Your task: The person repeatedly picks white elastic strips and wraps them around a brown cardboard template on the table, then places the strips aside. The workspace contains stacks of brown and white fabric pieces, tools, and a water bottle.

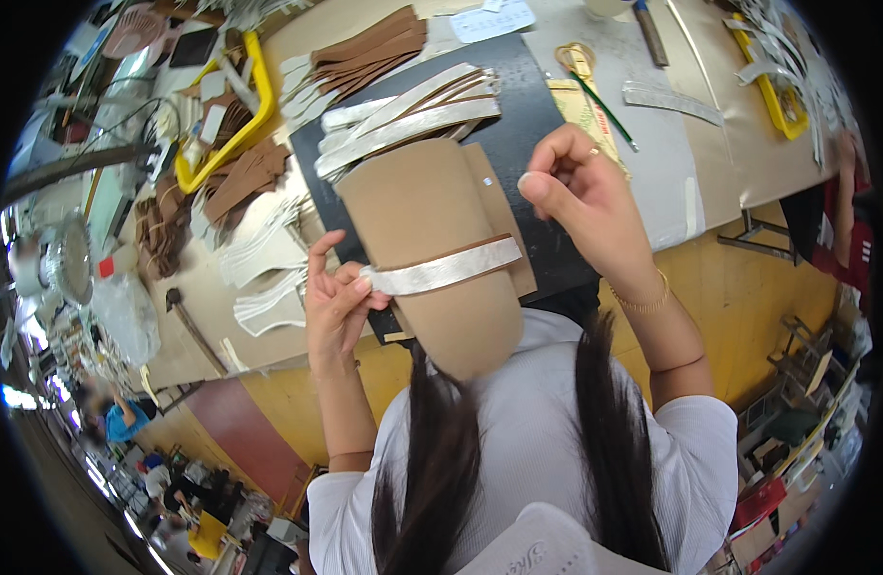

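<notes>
A tan, rounded form (422,201) shaped like a broad sole lies in front of me, its narrower end toward my body. Across its lower half runs a silver strap (451,270) with a brown edge. My left hand (341,302) pinches the strap's left end between thumb and fingertips. Raised to the right of the form is my right hand (585,192), its fingers curled and the thumb close to the index finger; whatever might be between them is too small to see. Beyond the form, several silver and brown straps (412,115) are heaped on a black board (551,244).
Brown strips (374,48) lie stacked at the back. Yellow trays (259,105) hold pieces on the left. A hammer (194,331) rests near the left table edge. A green pencil (609,115) and a loose silver strap (671,101) are at the right. White pieces (274,302) lie left.
</notes>
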Action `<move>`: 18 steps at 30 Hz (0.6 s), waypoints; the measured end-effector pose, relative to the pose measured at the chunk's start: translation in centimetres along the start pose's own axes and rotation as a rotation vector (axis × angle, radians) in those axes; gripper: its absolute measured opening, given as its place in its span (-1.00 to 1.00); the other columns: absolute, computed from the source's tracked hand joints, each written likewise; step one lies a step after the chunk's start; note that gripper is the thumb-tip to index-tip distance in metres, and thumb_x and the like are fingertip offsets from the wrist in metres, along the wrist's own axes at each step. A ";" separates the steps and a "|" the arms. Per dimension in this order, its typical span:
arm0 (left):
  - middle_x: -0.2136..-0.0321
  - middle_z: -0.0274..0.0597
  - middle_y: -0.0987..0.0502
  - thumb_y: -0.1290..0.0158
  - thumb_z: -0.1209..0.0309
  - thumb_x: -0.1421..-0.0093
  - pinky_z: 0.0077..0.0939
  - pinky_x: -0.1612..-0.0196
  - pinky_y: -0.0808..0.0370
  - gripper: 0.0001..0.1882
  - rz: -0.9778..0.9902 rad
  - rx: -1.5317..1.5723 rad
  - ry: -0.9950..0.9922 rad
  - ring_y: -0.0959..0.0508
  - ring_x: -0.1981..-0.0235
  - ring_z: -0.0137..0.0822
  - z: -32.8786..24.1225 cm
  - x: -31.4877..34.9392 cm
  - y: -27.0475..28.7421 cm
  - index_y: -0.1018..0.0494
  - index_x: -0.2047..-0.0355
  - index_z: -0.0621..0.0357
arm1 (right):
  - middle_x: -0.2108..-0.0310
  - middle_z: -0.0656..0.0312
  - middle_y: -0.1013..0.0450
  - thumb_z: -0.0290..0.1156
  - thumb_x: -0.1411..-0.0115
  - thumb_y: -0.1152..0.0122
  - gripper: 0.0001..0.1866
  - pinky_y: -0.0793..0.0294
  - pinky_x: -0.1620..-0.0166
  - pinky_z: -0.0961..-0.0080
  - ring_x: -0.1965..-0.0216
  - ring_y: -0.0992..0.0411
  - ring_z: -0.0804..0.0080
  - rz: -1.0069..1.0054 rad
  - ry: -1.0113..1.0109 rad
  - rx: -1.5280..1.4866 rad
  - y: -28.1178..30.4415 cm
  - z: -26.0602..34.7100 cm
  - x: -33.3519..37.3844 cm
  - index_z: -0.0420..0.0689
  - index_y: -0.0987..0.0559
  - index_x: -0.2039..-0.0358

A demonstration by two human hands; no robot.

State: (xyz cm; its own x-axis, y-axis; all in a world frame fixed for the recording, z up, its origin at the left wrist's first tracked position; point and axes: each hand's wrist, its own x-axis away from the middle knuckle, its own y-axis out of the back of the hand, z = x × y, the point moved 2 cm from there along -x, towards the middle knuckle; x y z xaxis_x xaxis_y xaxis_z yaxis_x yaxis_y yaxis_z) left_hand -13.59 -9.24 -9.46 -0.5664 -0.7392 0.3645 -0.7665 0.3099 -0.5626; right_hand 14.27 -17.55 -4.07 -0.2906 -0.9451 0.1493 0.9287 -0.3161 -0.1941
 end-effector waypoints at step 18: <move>0.48 0.04 -0.54 -0.04 0.73 -0.08 -0.46 0.40 -0.60 -0.34 -0.007 0.120 -0.033 -0.60 0.49 -0.22 0.5 0.3 -0.2 0.01 -0.11 0.10 | -0.18 0.05 -0.23 0.03 -0.15 -0.02 -0.27 0.08 -0.31 0.16 -0.30 -0.03 0.16 0.649 0.632 0.818 -5.2 -0.3 3.5 -0.18 -0.23 -0.21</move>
State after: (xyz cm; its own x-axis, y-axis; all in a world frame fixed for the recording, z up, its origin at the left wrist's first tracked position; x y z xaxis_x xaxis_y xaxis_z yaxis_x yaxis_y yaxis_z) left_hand -13.48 -9.85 -9.64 -0.5492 -0.7612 0.3449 -0.7275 0.2325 -0.6455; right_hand 8.35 -19.27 -2.86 0.4319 -0.8540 -0.2900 0.7478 0.1593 0.6445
